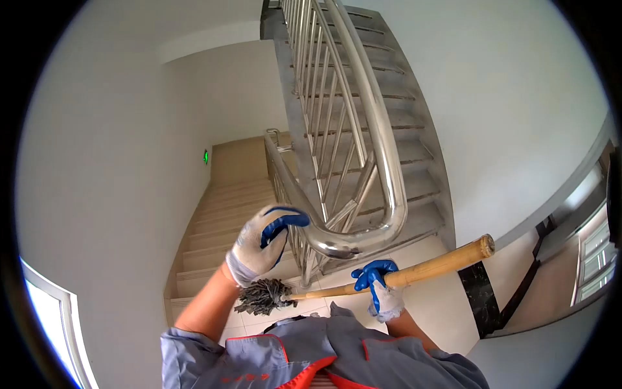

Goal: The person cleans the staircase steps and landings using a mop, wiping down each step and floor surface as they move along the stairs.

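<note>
A mop with a wooden handle lies slantwise across the lower middle, its thick end at the right. Its grey strand head is low on the left, near the floor. My right hand, in a white and blue glove, is closed around the handle. Raised at the left, my left hand wears the same kind of glove; its fingers are curled but apart, with nothing between them. It is close to the bend of the steel handrail; whether it touches the rail cannot be made out.
Stairs go down at the left, beside a wall with a green sign. Grey stairs rise at the right behind the railing. Windows show at the far right and lower left. Tiled floor lies below.
</note>
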Available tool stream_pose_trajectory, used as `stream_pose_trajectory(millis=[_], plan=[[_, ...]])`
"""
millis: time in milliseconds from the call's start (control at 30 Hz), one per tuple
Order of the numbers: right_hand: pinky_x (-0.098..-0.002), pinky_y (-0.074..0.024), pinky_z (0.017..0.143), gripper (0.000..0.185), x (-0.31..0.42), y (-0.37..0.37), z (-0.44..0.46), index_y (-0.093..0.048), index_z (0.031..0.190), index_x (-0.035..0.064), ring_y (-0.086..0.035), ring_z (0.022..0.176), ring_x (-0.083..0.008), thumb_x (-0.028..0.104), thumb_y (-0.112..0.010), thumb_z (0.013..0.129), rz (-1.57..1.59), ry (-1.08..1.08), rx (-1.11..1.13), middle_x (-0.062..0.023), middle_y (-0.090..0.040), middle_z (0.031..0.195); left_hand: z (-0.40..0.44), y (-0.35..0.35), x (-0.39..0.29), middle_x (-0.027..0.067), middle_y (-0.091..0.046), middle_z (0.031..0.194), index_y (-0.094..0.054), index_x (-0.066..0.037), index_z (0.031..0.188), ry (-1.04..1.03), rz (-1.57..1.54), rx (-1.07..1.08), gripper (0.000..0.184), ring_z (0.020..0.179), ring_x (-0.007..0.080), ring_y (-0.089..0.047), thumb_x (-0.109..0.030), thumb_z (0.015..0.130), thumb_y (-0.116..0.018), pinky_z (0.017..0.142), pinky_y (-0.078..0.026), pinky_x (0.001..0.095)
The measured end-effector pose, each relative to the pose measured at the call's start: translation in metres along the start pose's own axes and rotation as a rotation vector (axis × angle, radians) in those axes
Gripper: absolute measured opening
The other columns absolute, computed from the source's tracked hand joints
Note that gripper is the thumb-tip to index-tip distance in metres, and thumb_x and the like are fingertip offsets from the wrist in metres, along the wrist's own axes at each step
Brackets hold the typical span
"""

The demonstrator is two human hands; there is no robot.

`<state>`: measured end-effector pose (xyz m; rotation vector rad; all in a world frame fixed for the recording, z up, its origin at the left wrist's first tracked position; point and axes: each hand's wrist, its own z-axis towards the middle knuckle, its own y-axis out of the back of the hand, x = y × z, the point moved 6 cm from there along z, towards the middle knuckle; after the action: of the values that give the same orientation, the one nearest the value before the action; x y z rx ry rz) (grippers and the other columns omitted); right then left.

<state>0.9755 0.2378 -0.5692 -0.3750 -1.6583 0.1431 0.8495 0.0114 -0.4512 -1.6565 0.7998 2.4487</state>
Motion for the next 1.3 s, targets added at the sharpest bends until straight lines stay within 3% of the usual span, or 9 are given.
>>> stream_pose_trajectory(millis=[67,133,200,367,700,900,1067,1133,1300], plan=[[-0.0365,-0.0496,0.08,0.006,0.004,0.01,-0.006,-0.045,0.094,0.0015,-0.062,0.076,-0.0206,0.001,-0.047,0.088,-0.006,0.01,-0.019,-0.0097,-0.059,0.069,0.03,-0.004,-0.064,0.0152,-0.06,0.1,-0.063,-0.003,0.094,-0.343,0.14,0.165,0.036,0.096,0.0332,-0.056,0.007,0.063,-0.048,0.084,-0.045,0.0389],[-0.0373,-0.0498,0.081,0.006,0.005,0.017,-0.014,-0.046,0.094,0.0009,-0.062,0.073,-0.0192,0.001,-0.045,0.088,0.015,0.025,-0.031,-0.0093,-0.059,0.069,0.052,-0.013,-0.13,0.0132,-0.065,0.094,-0.065,-0.004,0.09,-0.491,0.217,0.178,0.037,0.097,0.0319,-0.058,0.005,0.059,-0.046,0.093,-0.042,0.0464],[-0.0382,-0.0501,0.081,0.008,0.005,0.02,-0.024,-0.046,0.096,-0.0002,-0.061,0.07,-0.0177,0.0,-0.044,0.089,0.061,0.046,-0.03,-0.009,-0.058,0.069,0.066,-0.031,-0.179,0.0106,-0.063,0.1,-0.066,-0.01,0.089,-0.665,0.225,0.252,0.025,0.096,0.0312,-0.059,-0.011,0.066,-0.056,0.09,-0.044,0.0456],[-0.0387,-0.0501,0.081,0.009,0.007,0.017,-0.024,-0.046,0.097,-0.0006,-0.06,0.069,-0.0174,0.001,-0.044,0.089,0.086,0.052,-0.026,-0.009,-0.058,0.069,0.064,-0.074,-0.249,0.0103,-0.063,0.099,-0.065,-0.009,0.089,-0.926,0.227,0.372,0.025,0.094,0.03,-0.059,-0.011,0.066,-0.056,0.087,-0.044,0.0443],[-0.0396,-0.0502,0.082,0.01,0.012,0.042,-0.024,-0.047,0.098,-0.0013,-0.06,0.067,-0.0169,0.001,-0.044,0.089,0.111,0.055,-0.08,-0.0089,-0.058,0.069,0.057,-0.098,-0.274,0.0098,-0.062,0.097,-0.065,-0.009,0.087,-0.912,0.13,0.511,0.024,0.09,0.0277,-0.058,-0.012,0.064,-0.057,0.081,-0.044,0.0417],[-0.0401,-0.0502,0.082,0.01,-0.025,0.021,-0.007,-0.047,0.099,-0.0017,-0.06,0.067,-0.0166,0.001,-0.044,0.089,0.074,0.085,-0.097,-0.0089,-0.058,0.069,0.028,-0.055,-0.22,0.0095,-0.062,0.096,-0.065,-0.009,0.086,-0.909,0.057,0.487,0.024,0.088,0.0263,-0.058,-0.013,0.063,-0.058,0.078,-0.045,0.0402],[-0.0406,-0.0502,0.083,0.011,0.012,0.085,-0.012,-0.047,0.099,-0.0021,-0.059,0.066,-0.0164,0.002,-0.044,0.089,0.103,0.106,-0.131,-0.0088,-0.058,0.069,0.07,-0.119,-0.258,0.0093,-0.061,0.095,-0.065,-0.009,0.086,-0.913,0.045,0.474,0.024,0.086,0.0251,-0.058,-0.013,0.063,-0.058,0.075,-0.045,0.0389],[-0.0419,-0.051,0.082,0.012,0.003,0.071,-0.009,-0.049,0.1,-0.003,-0.06,0.064,-0.0175,0.003,-0.046,0.09,0.179,0.2,-0.144,-0.0096,-0.058,0.069,0.067,-0.113,-0.253,0.0092,-0.061,0.094,-0.065,-0.009,0.085,-0.919,0.041,0.475,0.024,0.085,0.0246,-0.058,-0.014,0.062,-0.059,0.074,-0.045,0.0384],[-0.0456,-0.0489,0.083,0.012,-0.002,0.064,0.001,-0.051,0.101,0.0022,-0.057,0.064,-0.0185,0.008,-0.045,0.092,0.09,0.166,-0.171,-0.0075,-0.055,0.067,0.068,-0.111,-0.249,0.0089,-0.061,0.093,-0.065,-0.009,0.085,-0.914,0.041,0.502,0.024,0.083,0.0235,-0.058,-0.014,0.062,-0.059,0.071,-0.045,0.0371]])
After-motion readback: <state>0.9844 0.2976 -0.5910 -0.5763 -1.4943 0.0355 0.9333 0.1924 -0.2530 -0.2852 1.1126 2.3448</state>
